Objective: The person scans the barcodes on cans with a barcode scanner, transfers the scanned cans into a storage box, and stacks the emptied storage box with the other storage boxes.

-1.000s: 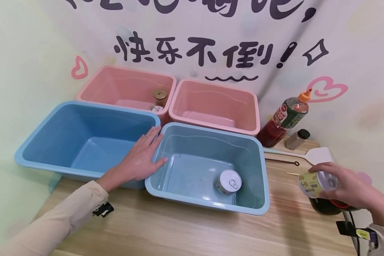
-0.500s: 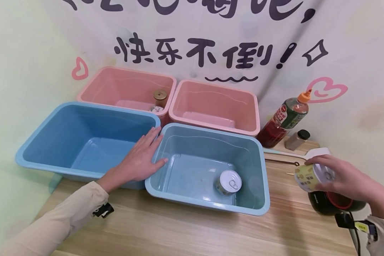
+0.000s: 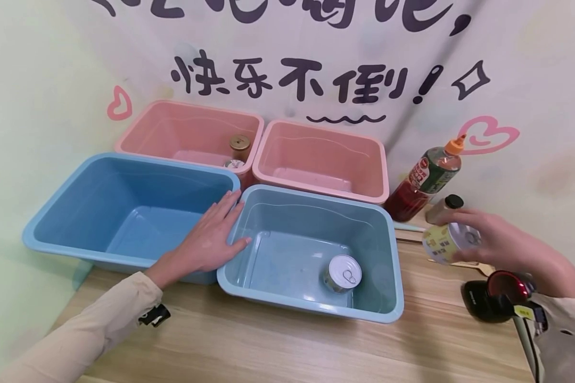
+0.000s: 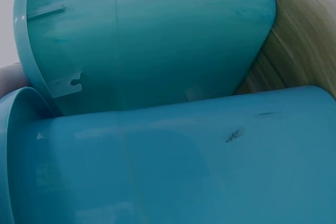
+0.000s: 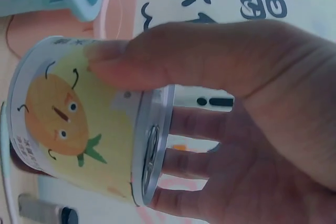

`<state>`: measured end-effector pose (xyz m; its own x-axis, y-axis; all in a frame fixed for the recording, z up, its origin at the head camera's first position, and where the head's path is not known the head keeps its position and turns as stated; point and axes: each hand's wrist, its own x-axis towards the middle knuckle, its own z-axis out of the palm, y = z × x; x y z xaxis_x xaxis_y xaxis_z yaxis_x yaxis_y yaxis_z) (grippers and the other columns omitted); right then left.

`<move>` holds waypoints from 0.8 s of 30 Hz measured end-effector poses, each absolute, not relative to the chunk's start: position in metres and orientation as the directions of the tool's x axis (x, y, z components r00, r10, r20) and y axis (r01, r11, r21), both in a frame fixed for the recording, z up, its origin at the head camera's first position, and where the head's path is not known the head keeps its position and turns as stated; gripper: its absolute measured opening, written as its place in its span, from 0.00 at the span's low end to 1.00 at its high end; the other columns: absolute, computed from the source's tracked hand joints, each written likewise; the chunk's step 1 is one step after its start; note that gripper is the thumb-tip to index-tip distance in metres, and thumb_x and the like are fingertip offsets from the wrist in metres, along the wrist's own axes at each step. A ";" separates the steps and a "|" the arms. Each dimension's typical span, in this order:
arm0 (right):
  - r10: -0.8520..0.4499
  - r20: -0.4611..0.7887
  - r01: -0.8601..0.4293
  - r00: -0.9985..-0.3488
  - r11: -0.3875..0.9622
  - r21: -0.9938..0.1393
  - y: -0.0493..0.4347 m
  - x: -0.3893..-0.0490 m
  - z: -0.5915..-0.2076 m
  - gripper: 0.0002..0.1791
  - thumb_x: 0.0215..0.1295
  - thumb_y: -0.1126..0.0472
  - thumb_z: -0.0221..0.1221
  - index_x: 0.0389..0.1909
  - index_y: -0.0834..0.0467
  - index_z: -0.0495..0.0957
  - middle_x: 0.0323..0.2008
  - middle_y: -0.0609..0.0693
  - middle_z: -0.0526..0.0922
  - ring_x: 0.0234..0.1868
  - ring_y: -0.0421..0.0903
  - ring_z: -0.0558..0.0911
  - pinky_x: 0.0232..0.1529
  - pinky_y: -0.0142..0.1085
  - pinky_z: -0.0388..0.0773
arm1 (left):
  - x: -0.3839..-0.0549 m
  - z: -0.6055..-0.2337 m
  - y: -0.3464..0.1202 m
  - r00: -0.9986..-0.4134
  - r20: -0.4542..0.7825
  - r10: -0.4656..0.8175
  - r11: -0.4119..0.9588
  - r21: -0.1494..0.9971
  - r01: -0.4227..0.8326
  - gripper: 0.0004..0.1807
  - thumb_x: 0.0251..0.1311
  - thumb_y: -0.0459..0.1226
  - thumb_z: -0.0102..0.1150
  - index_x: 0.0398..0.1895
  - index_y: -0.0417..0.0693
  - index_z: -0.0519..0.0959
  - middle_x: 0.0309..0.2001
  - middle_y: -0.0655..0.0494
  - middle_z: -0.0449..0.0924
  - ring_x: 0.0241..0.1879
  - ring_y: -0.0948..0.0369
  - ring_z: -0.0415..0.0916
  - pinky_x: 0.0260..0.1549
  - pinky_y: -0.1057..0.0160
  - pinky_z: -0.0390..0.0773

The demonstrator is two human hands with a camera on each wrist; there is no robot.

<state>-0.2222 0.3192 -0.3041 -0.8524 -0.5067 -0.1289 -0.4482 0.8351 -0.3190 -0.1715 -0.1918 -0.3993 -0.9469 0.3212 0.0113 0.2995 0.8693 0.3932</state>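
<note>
My right hand (image 3: 512,247) grips a yellow-labelled tin can (image 3: 446,242) above the table, right of the light blue bin (image 3: 311,307). In the right wrist view the can (image 5: 100,129) shows a cartoon fruit and a pull-tab lid, with the thumb across its label. My left hand (image 3: 208,234) rests with straight fingers on the meeting rims of the light blue bin and the darker blue bin (image 3: 91,252). Another tin can (image 3: 343,272) with a pull-tab lid stands inside the light blue bin. The left wrist view shows mostly the outer walls of the two blue bins.
Two pink bins (image 3: 323,159) stand behind; the left one holds a gold-lidded can (image 3: 240,144) and another can. At the right are a red sauce bottle (image 3: 424,178), a black-capped jar (image 3: 444,208), a partly hidden spatula, a wooden utensil and a black device (image 3: 484,300) with a cord.
My right hand has carried the can leftward and slightly up, towards the light blue bin, uncovering more of the black device. The left hand has stayed on the rims.
</note>
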 end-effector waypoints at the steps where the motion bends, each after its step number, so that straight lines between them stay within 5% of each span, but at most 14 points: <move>1: -0.519 -0.120 -0.461 -0.846 0.827 -0.321 0.316 -0.224 -0.302 0.33 0.44 0.64 0.78 0.56 0.55 0.79 0.53 0.62 0.78 0.45 0.56 0.78 0.32 0.33 0.78 | -0.171 -0.399 -0.192 -0.947 0.011 0.322 0.869 0.393 0.300 0.46 0.67 0.52 0.57 0.78 0.37 0.50 0.82 0.45 0.38 0.81 0.45 0.34 0.76 0.39 0.46; 4: -0.564 -0.087 -0.514 -0.821 0.797 -0.317 0.305 -0.231 -0.294 0.33 0.44 0.65 0.78 0.55 0.56 0.79 0.54 0.62 0.78 0.46 0.57 0.79 0.32 0.35 0.81 | -0.172 -0.400 -0.192 -0.946 0.014 0.323 0.869 0.392 0.303 0.46 0.67 0.52 0.57 0.78 0.37 0.50 0.82 0.45 0.37 0.81 0.46 0.34 0.76 0.39 0.46; 10: -0.616 -0.086 -0.561 -0.783 0.760 -0.329 0.280 -0.248 -0.278 0.33 0.45 0.66 0.77 0.56 0.57 0.79 0.59 0.63 0.77 0.53 0.63 0.78 0.41 0.56 0.84 | -0.172 -0.400 -0.192 -0.946 0.022 0.324 0.869 0.389 0.307 0.46 0.67 0.52 0.57 0.78 0.37 0.51 0.82 0.45 0.38 0.81 0.45 0.35 0.76 0.39 0.47; 24: -0.633 -0.123 -0.579 -0.764 0.757 -0.304 0.219 -0.284 -0.250 0.32 0.48 0.66 0.76 0.57 0.55 0.80 0.59 0.61 0.78 0.52 0.60 0.79 0.45 0.57 0.82 | -0.173 -0.401 -0.194 -0.947 0.021 0.321 0.870 0.388 0.303 0.46 0.66 0.52 0.58 0.78 0.37 0.51 0.82 0.45 0.38 0.81 0.45 0.35 0.75 0.39 0.47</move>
